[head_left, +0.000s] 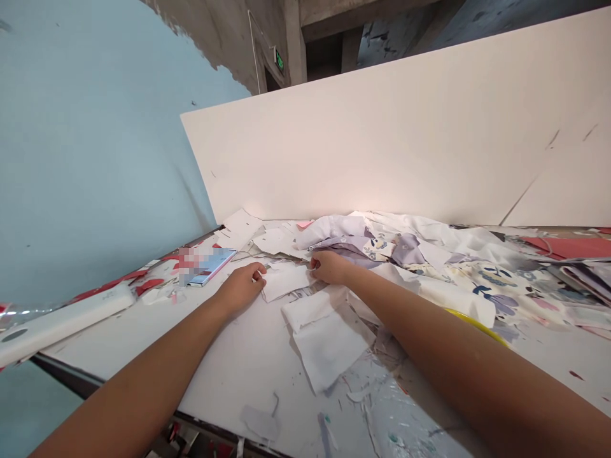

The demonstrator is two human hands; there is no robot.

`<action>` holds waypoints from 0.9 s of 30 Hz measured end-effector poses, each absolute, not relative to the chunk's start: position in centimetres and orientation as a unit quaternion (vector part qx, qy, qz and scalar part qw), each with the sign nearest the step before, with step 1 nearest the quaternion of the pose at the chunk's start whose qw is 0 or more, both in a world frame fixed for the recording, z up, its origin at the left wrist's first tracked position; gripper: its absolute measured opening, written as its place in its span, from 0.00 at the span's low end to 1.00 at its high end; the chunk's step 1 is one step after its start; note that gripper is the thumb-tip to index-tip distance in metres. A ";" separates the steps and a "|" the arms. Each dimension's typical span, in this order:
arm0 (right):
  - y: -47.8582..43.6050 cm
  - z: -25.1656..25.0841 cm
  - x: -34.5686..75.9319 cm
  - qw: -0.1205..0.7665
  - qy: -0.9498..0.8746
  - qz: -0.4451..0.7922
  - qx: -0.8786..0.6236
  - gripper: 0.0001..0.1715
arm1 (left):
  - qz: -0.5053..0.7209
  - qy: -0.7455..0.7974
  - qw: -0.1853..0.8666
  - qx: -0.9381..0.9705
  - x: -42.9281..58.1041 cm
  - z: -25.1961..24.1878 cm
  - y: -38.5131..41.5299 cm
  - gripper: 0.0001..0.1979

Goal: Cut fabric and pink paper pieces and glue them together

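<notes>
So, both bare forearms reach in from the bottom of the frame over a paint-flecked white table [238, 362]; the left hand [240, 287] and the right hand [330, 267] sit near the centre, with a white fabric scrap [285, 283] lying flat on the tabletop between them; the left hand's fingers curl onto the scrap's left end and the right hand's fingers close at its upper right corner, so both grips look closed on it, though the fingertips are partly hidden; just below the scrap, toward lower centre, lies a folded white cloth [324, 343]; to the right, a crumpled heap of floral fabric [458, 280] spreads across the table, just beyond the right hand, with a curved yellow strip [477, 324] showing at its lower edge; toward the left, a smartphone [212, 266], partly blurred, lies near the left hand; a long white bar [62, 324] lies along the far left edge of the table; a tall white board [382, 140] stands tilted behind everything, and a pale blue wall [95, 159] fills the upper left.
</notes>
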State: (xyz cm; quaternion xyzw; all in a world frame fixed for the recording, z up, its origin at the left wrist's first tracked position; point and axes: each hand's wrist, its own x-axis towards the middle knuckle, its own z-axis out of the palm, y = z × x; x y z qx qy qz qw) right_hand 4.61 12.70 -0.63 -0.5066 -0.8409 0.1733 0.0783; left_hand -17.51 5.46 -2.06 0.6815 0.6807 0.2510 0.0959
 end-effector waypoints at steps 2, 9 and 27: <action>12.7 0.1 5.1 0.081 -0.837 0.174 -0.512 0.15 | 0.249 0.680 0.088 0.684 -17.4 -2.0 5.4 0.12; 12.5 1.7 6.2 0.073 -0.820 0.193 -0.533 0.15 | 0.215 0.688 0.058 0.691 -17.3 -2.0 5.3 0.12; 10.0 4.4 6.0 0.214 -0.851 0.321 -0.356 0.14 | 0.331 0.523 0.032 0.785 -13.9 3.0 2.3 0.11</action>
